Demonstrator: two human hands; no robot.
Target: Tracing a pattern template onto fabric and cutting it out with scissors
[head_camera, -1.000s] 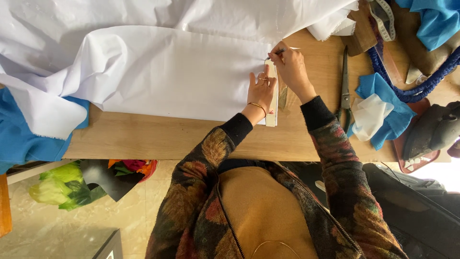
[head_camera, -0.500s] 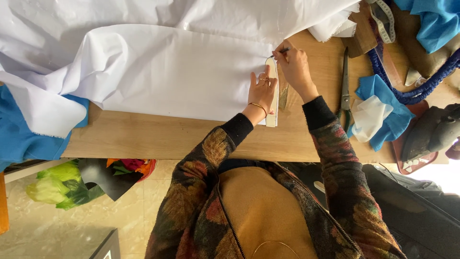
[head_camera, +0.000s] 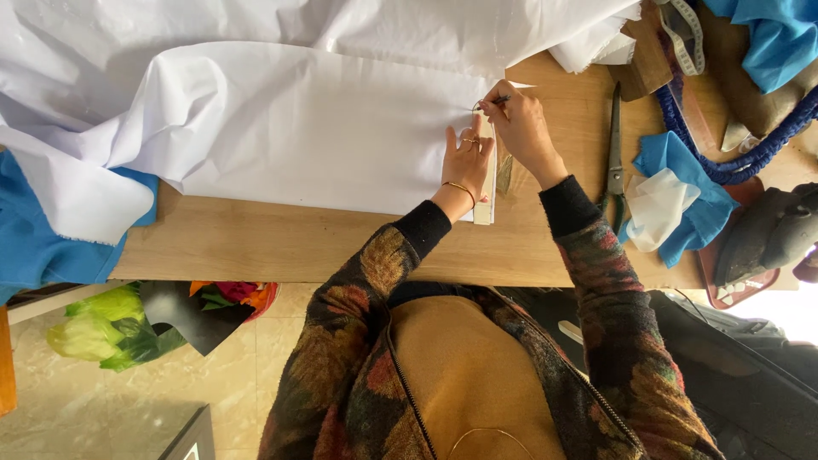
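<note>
A large sheet of white fabric (head_camera: 281, 128) lies spread over a wooden table (head_camera: 281, 243). My left hand (head_camera: 467, 160) presses flat on a pale ruler (head_camera: 484, 209) laid along the fabric's right edge. My right hand (head_camera: 521, 126) pinches a thin dark pen or marker (head_camera: 496, 101), its tip at the far end of the ruler on the fabric edge. Both arms wear dark patterned sleeves.
Dark scissors (head_camera: 614, 153) lie right of my right hand. Blue and white cloth scraps (head_camera: 673, 200), a blue cord (head_camera: 724, 158), a measuring tape (head_camera: 686, 34) and a dark iron (head_camera: 767, 238) crowd the right end. Blue fabric (head_camera: 34, 238) hangs at left. Bags (head_camera: 111, 328) sit on the floor.
My right hand has shifted slightly along the ruler's far end with the pen; the left hand stays pressed on the ruler.
</note>
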